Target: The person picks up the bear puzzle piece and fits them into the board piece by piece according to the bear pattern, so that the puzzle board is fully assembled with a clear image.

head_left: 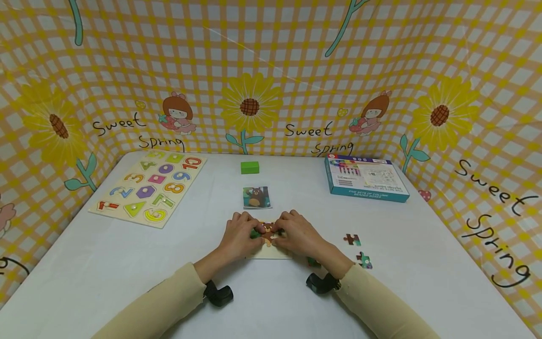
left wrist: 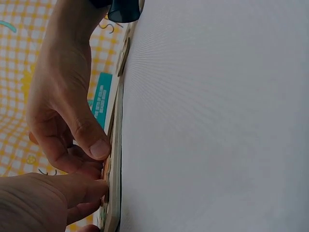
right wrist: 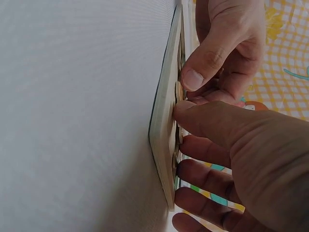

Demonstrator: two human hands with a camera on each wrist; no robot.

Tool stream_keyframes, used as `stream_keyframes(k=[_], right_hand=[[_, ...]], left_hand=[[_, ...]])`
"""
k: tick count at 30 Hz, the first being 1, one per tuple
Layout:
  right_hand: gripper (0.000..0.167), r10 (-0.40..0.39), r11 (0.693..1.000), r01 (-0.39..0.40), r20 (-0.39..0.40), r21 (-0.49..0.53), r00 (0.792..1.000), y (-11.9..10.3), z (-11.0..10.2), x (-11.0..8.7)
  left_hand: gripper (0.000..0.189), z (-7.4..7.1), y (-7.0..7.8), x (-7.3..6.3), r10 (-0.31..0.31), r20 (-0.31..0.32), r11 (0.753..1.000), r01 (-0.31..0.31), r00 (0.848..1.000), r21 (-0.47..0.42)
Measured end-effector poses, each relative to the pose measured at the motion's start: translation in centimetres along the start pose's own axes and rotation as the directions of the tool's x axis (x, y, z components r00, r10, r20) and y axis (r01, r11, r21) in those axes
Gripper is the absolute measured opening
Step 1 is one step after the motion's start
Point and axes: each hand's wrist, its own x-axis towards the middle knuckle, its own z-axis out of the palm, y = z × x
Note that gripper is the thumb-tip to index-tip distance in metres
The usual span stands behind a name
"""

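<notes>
Both hands work over a small pale jigsaw board [head_left: 271, 254] in front of the person. My left hand [head_left: 242, 238] reaches in from the left, thumb and fingers pinching a brown bear puzzle piece [head_left: 268, 230]. From the other side, my right hand [head_left: 296, 234] pinches the same piece, its thumb close to the left thumb. In the right wrist view the right hand [right wrist: 270, 150] has its thumb at the piece's edge and its other fingers spread along the board [right wrist: 161, 125]. Parts of the board and its green pieces are hidden under the fingers.
Loose puzzle pieces [head_left: 351, 239] lie right of the right hand, one partly under that wrist. Beyond the board are a bear picture card [head_left: 256, 197] and a green block [head_left: 250, 167]. A number board [head_left: 148, 188] lies left; a blue-edged box [head_left: 366, 179] lies back right.
</notes>
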Motion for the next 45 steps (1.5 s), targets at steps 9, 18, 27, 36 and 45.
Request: stream_keyframes(k=[9, 18, 27, 36, 45], right_hand=[[0.021, 0.016, 1.000, -0.017, 0.014, 0.010, 1.000, 0.08, 0.03, 0.03], [0.018, 0.014, 1.000, -0.014, 0.005, 0.027, 1.000, 0.15, 0.10, -0.03], [0.015, 0.009, 1.000, -0.009, 0.008, 0.017, 1.000, 0.19, 0.17, 0.04], [0.015, -0.005, 1.000, 0.005, 0.002, -0.001, 1.000, 0.29, 0.37, 0.00], [0.017, 0.009, 1.000, -0.010, 0.011, 0.013, 1.000, 0.29, 0.26, -0.02]], left_hand=[[0.010, -0.01, 0.07, 0.02, -0.004, 0.001, 1.000, 0.004, 1.000, -0.005], [0.010, 0.01, 0.09, 0.00, -0.013, 0.010, 1.000, 0.013, 1.000, 0.000], [0.010, 0.00, 0.09, 0.03, -0.010, 0.004, 1.000, 0.010, 1.000, 0.007], [0.009, 0.17, -0.03, 0.00, -0.014, 0.006, 1.000, 0.014, 1.000, 0.007], [0.010, 0.26, -0.11, 0.00, -0.006, 0.002, 1.000, 0.006, 1.000, 0.006]])
